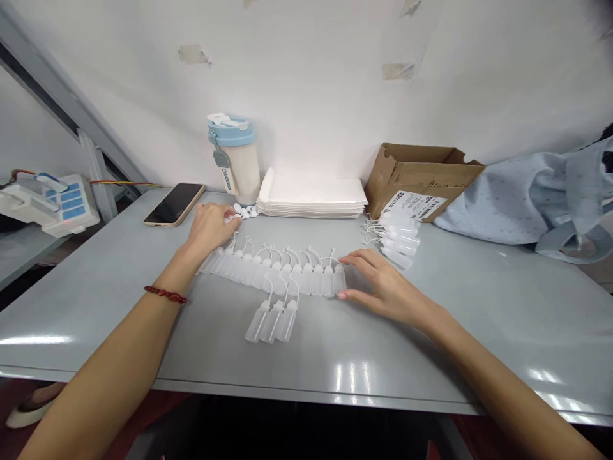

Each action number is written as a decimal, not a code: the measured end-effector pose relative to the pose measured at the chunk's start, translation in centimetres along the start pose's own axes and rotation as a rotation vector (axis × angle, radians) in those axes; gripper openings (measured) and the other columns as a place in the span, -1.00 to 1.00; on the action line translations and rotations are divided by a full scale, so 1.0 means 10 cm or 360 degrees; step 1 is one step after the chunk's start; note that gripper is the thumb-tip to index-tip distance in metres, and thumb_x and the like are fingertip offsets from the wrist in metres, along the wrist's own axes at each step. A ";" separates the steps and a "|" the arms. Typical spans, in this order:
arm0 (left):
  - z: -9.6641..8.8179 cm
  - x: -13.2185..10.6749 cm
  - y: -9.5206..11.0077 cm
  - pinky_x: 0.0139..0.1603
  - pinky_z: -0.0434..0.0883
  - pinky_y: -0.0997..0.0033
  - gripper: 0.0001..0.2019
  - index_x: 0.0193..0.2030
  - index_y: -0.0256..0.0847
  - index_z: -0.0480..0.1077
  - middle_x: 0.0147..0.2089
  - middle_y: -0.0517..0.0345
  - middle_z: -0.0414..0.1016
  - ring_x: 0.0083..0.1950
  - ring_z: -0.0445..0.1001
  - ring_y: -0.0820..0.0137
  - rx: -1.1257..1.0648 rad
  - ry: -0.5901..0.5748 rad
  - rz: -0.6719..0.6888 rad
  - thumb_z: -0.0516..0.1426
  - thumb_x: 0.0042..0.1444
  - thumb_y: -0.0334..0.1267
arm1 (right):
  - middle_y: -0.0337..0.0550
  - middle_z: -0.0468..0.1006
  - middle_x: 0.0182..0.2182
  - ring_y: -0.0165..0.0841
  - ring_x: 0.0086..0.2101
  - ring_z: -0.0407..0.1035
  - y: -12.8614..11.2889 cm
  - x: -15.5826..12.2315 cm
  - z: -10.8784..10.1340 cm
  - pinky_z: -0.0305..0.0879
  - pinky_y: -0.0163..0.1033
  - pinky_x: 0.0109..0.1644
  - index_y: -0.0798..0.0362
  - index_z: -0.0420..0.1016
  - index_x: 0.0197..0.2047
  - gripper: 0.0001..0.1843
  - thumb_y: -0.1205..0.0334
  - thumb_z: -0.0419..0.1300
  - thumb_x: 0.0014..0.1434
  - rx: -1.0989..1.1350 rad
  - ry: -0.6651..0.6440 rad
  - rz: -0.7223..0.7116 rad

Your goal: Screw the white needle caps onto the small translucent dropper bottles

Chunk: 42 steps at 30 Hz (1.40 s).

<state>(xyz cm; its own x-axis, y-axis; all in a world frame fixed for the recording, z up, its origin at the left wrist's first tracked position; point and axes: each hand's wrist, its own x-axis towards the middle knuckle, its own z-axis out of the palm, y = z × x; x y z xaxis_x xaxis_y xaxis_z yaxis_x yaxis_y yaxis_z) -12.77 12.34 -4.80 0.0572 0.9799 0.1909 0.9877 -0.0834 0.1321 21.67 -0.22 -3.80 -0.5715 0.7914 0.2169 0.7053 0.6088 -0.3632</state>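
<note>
A row of small translucent plastic dropper bottles [306,281] with thin, curved white tails lies side by side on the grey table. Below its middle, three similar bottles [271,321] lie together. My left hand [211,225] is past the row's left end, thumb and fingertips pinched on a small white piece at the edge of a little pile of white pieces [247,211]. At the row's right end, my right hand [378,281] has thumb and forefinger spread apart, around the ends of the last bottle [340,280]. Several more bottles [398,241] lie bunched behind the right hand.
A phone [175,204] lies at the back left, near a cream tumbler with a blue lid [239,160]. Stacked white trays [313,195], an open cardboard box [424,179] and pale blue cloth [517,198] line the wall. A white device with blue buttons [67,201] is far left.
</note>
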 end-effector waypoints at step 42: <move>-0.43 -0.90 1.21 -0.31 0.41 0.45 -0.82 -0.20 -0.26 0.46 -0.42 0.17 0.47 -0.35 0.45 0.44 -0.2020 -0.0992 0.0228 0.19 0.01 -0.32 | -0.16 0.41 -0.22 -0.32 -0.22 0.34 -0.32 -0.03 -0.01 0.33 -0.13 -0.13 -0.09 0.02 0.14 -0.45 0.42 0.07 0.11 0.1008 0.0086 0.0334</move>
<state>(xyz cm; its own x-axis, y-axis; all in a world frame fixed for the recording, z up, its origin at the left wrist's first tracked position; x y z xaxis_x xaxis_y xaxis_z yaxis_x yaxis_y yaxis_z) -1.98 1.77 -0.74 0.5269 0.8396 -0.1321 0.1883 0.0362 0.9814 19.61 -2.44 -2.57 -0.4157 0.9011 0.1229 0.4071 0.3052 -0.8609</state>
